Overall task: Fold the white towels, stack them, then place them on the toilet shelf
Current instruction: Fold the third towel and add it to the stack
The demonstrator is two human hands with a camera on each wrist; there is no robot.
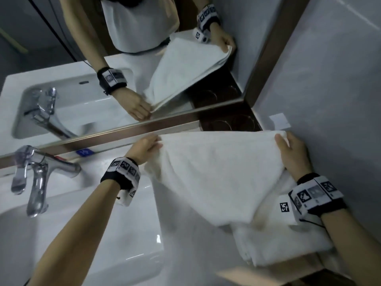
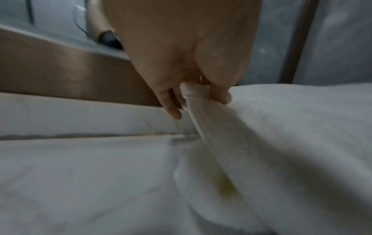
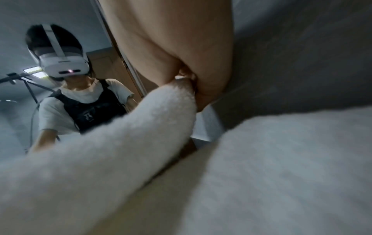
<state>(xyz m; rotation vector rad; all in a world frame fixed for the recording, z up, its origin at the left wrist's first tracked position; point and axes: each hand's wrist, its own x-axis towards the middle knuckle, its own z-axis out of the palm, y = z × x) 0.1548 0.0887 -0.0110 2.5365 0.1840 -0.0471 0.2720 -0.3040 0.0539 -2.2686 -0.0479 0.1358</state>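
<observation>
Head view caught both hands, left hand (image 1: 146, 147) and right hand (image 1: 292, 153), pinching the soft, limp white towel (image 1: 218, 174) by its far corners above the folded towel (image 1: 274, 244) beside the sink (image 1: 82, 234).

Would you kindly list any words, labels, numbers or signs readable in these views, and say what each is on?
No text can be read.
Wristbands: black-and-white square code markers only, no letters.
Blue label on the ledge under the mirror: a white mark, too blurred to read.
Vest reflected in the mirror: pale emblem, too blurred to read.
</observation>
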